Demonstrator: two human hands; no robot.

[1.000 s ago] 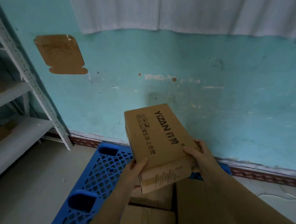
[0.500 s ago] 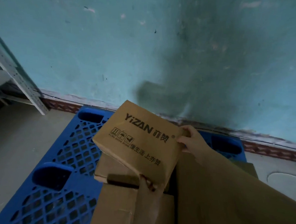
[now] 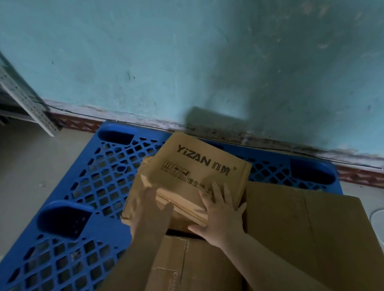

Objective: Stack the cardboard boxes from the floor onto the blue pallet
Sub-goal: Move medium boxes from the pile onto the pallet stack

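Half a second ago the brown cardboard box printed "YiZAN" (image 3: 201, 167) was tilted in the air, pinched at its near corner and far right edge; now it has come down flat onto another brown cardboard box (image 3: 135, 193) that sits on the blue plastic lattice pallet (image 3: 77, 197), and both hands have shifted to its near end. A second ago it was carried higher still, in front of the wall. Taking the pallet as the landmark: the printed box lies over the pallet's middle, skewed so its far corner points toward the teal painted wall (image 3: 181, 56) behind the pallet, and it overhangs the lower box on the right. On the pallet's near side sits a taped brown carton (image 3: 189, 264), and on its right side a large plain brown carton (image 3: 304, 228) whose edge stands just beside the printed box and hides that part of the pallet. Beyond the pallet's far left corner stands a grey perforated metal shelf post (image 3: 16, 88) on the grey floor (image 3: 19, 167). The left hand (image 3: 145, 206) is spread flat against the near left corners of the two stacked boxes, blurred, so whether it grips cannot be told. The right hand (image 3: 220, 213) lies open, fingers splayed on the printed box's top near edge, thumb down along its near side, pressing rather than clasping.
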